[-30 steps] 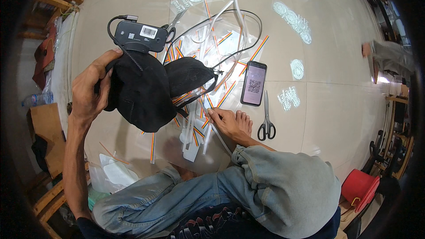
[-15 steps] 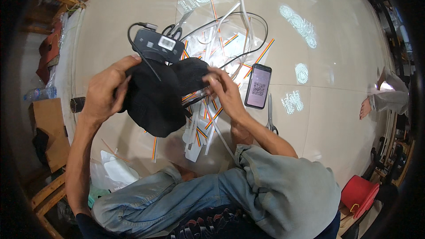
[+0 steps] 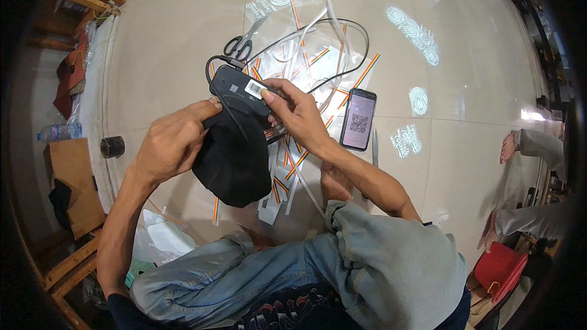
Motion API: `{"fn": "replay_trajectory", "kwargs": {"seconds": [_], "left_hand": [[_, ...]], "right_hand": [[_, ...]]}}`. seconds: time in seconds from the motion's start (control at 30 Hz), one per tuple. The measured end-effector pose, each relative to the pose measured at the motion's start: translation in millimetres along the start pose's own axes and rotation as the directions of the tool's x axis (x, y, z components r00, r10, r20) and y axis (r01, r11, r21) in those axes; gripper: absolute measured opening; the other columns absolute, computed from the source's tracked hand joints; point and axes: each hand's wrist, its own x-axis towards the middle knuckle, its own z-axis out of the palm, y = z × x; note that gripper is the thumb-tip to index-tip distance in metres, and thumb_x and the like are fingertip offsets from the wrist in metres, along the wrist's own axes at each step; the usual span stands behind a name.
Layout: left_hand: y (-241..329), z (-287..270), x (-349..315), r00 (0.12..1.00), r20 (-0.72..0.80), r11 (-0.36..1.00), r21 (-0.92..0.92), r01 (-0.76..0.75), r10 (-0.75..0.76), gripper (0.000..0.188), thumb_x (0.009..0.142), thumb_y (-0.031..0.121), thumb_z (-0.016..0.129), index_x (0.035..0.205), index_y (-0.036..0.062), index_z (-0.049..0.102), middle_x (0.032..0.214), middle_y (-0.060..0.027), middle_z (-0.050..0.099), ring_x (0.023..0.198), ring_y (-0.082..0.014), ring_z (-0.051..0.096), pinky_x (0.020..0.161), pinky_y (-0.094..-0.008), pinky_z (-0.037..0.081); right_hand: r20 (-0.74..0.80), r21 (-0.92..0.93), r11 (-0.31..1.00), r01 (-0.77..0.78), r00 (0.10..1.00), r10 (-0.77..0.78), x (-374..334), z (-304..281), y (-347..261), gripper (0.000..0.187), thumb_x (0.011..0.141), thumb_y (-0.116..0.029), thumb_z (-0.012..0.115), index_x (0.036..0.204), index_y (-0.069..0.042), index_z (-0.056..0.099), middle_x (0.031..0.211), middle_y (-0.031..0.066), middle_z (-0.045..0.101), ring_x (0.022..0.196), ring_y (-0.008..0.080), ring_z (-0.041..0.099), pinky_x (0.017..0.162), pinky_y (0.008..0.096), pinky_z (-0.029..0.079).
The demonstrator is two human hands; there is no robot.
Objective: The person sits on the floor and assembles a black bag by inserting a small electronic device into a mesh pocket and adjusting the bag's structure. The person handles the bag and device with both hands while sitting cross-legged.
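Pale floor tiles (image 3: 354,0) are covered in the middle by a scattered heap of white and clear pieces and rainbow-striped strips (image 3: 297,165), and over its left side a black cloth cap (image 3: 235,168) is held between two bare hands. By the left hand (image 3: 174,140) the cap's edge is pinched between thumb and fingers, close to where a dark phone-like device (image 3: 231,88) is mounted on the cap. By the right hand (image 3: 296,113) the other end of that device is grasped, the thumb laid beside a white barcode label (image 3: 254,88) and the remaining fingers partly hidden. Along the device a black cable (image 3: 227,112) is draped, and a thin dark cord (image 3: 369,43) is looped over the heap. Just beyond the device, black-handled scissors (image 3: 238,47) are laid. To the right of the heap a phone (image 3: 358,121) is set face up, a square code shown on its screen; near its lower corner a slim metal blade (image 3: 375,146) is partly covered. On the left a dark roll (image 3: 112,146) is placed near a cardboard piece (image 3: 73,177); at the far right another person's bare foot (image 3: 507,146) is seen
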Motion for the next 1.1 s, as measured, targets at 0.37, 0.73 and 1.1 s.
{"fn": "replay_trajectory", "kwargs": {"seconds": [0.37, 0.73, 1.1], "left_hand": [[4.2, -0.1, 0.5, 0.999, 0.027, 1.0, 0.004, 0.026, -0.026, 0.024, 0.075, -0.014, 0.069, 0.084, 0.0004, 0.052, 0.121, -0.0223, 0.07, 0.112, -0.0383, 0.071, 0.09, -0.0413, 0.06], [2.0, -2.5, 1.6, 1.0, 0.027, 1.0, 0.005, 0.006, -0.006, 0.026, 0.077, -0.015, 0.068, 0.085, 0.0015, 0.05, 0.122, -0.0225, 0.07, 0.111, -0.0385, 0.071, 0.09, -0.0417, 0.061], [1.5, 0.6, 0.7, 1.0, 0.022, 1.0, 0.015, 0.02, -0.02, 0.024, 0.075, -0.014, 0.069, 0.083, 0.0011, 0.052, 0.121, -0.0206, 0.071, 0.111, -0.0369, 0.071, 0.088, -0.0406, 0.061]], "right_hand": [[-0.021, 0.001, 0.998, 0.067, 0.998, -0.067, -2.9, 0.6, 1.6, 0.035, 0.101, -0.023, 0.068, 0.122, 0.004, 0.064, 0.076, 0.0023, 0.062, 0.062, 0.0066, 0.058, 0.056, 0.0238, 0.046], [-0.008, 0.032, 0.999, 0.039, 0.999, -0.039, -2.9, 1.2, 3.0, 0.041, 0.102, -0.027, 0.067, 0.129, 0.003, 0.062, 0.082, 0.0025, 0.06, 0.067, 0.0076, 0.06, 0.059, 0.0247, 0.048], [0.013, -0.022, 1.0, 0.023, 1.0, -0.023, -5.1, -1.4, 3.8, 0.039, 0.104, -0.028, 0.064, 0.131, 0.0, 0.061, 0.086, 0.0016, 0.064, 0.069, 0.0067, 0.059, 0.063, 0.0236, 0.049]]}}
